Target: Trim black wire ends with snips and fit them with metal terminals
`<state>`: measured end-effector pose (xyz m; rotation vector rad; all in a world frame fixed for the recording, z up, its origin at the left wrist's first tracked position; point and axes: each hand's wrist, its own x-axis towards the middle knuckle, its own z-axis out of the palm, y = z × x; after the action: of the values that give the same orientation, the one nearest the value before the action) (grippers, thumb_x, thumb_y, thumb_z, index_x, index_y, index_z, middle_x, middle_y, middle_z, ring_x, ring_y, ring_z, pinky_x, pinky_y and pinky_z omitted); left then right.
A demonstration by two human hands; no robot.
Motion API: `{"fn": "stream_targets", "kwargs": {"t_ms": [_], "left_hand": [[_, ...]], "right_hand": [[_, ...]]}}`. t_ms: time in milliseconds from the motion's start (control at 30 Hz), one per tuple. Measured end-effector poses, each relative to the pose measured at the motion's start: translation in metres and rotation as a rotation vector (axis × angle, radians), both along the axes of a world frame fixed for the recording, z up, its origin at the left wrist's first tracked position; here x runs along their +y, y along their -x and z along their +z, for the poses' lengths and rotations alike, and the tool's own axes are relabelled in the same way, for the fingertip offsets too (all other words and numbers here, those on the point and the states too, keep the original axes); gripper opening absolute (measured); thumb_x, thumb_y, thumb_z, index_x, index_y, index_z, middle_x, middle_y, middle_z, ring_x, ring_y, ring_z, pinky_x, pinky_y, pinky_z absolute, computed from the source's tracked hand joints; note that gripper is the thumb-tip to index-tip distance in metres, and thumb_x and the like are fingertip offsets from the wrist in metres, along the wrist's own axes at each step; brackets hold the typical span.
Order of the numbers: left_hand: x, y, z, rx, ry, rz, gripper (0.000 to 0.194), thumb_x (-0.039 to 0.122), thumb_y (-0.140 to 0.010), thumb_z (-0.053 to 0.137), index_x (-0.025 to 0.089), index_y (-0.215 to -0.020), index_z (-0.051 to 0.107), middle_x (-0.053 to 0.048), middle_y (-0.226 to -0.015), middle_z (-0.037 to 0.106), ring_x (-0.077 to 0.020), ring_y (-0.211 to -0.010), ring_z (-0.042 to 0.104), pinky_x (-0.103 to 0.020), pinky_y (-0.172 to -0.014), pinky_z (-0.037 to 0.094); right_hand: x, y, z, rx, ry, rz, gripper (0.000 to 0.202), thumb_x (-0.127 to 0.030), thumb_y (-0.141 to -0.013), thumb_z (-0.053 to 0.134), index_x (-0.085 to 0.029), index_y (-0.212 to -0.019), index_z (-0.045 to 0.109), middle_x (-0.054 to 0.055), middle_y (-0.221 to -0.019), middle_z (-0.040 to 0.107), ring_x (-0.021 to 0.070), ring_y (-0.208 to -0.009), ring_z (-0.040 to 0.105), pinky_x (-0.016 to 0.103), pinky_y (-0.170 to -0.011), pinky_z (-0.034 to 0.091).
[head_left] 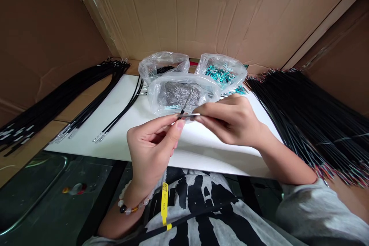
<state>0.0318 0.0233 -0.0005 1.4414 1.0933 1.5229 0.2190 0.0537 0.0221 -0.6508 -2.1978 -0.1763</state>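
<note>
Just in front of the clear plastic bag [155, 98], my two hands meet over the white board. My left hand [155, 142] pinches a black cable end [182, 111] between thumb and fingertips; a shiny, pale strip [188, 98] sticks up from it, its kind too small to make out. From the right, my right hand [233, 119] has its thumb and forefinger closed on a thin flat silvery piece [192, 115], which reaches across to the left fingertips. Whether that piece touches the cable is unclear. Inside the bag lies a heap of tiny grey metal parts [175, 94].
Behind stand a bag with black parts [164, 70] and a bag of teal foil-like pieces [220, 75]. Black cables with silvery ends [115, 121] lie left on the white board [86, 115]. Large cable bundles [325, 119] lie right. Cardboard walls [196, 15] enclose the back and sides.
</note>
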Motion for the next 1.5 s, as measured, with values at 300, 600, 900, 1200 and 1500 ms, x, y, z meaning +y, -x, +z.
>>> {"fn": "stream_targets", "kwargs": {"t_ms": [300, 600, 900, 1200, 1500], "left_hand": [[0.001, 0.003, -0.011, 0.049, -0.104, 0.127, 0.009, 0.021, -0.083, 0.081, 0.023, -0.092, 0.084, 0.007, -0.054, 0.062, -0.0062, -0.043, 0.045, -0.021, -0.042, 0.037], [-0.012, -0.001, -0.002, 0.277, -0.153, 0.256, 0.004, 0.025, -0.088, 0.077, 0.024, -0.084, 0.076, 0.005, -0.057, 0.060, -0.0112, -0.053, 0.053, -0.026, -0.054, 0.043], [-0.004, 0.001, -0.016, 0.446, -0.342, 0.380, 0.005, 0.027, -0.090, 0.074, 0.023, -0.092, 0.078, 0.003, -0.062, 0.064, -0.0116, -0.055, 0.052, -0.027, -0.060, 0.048], [0.009, 0.001, -0.019, 0.323, -0.255, 0.253, 0.004, 0.027, -0.088, 0.076, 0.023, -0.089, 0.078, 0.004, -0.060, 0.062, -0.0102, -0.054, 0.052, -0.024, -0.056, 0.045], [0.076, -0.005, -0.037, 0.038, 0.110, -0.182, 0.024, 0.028, -0.093, 0.057, 0.016, -0.084, 0.075, 0.006, -0.049, 0.038, -0.0091, -0.044, 0.032, -0.024, -0.042, 0.024]], "right_hand": [[-0.001, 0.004, 0.000, 0.067, -0.089, -0.147, 0.024, -0.024, -0.105, 0.051, -0.019, -0.084, 0.062, -0.006, -0.055, 0.051, 0.0070, -0.046, 0.041, 0.021, -0.047, 0.029], [-0.010, -0.002, 0.009, -0.042, -0.001, -0.088, 0.028, -0.027, -0.105, 0.051, -0.020, -0.080, 0.061, -0.007, -0.054, 0.041, 0.0077, -0.045, 0.035, 0.024, -0.046, 0.027], [-0.012, 0.005, 0.004, 0.010, -0.097, -0.189, 0.027, -0.023, -0.105, 0.050, -0.021, -0.080, 0.060, -0.006, -0.054, 0.045, 0.0080, -0.046, 0.036, 0.026, -0.045, 0.026], [0.013, -0.001, -0.006, 0.039, -0.006, -0.017, 0.026, -0.027, -0.106, 0.052, -0.017, -0.085, 0.065, -0.006, -0.057, 0.048, 0.0060, -0.047, 0.038, 0.022, -0.048, 0.029], [0.070, -0.022, -0.025, 0.121, 0.236, -0.157, 0.044, -0.045, -0.109, 0.043, -0.013, -0.100, 0.071, 0.004, -0.080, 0.069, 0.0119, -0.065, 0.055, 0.024, -0.063, 0.038]]}}
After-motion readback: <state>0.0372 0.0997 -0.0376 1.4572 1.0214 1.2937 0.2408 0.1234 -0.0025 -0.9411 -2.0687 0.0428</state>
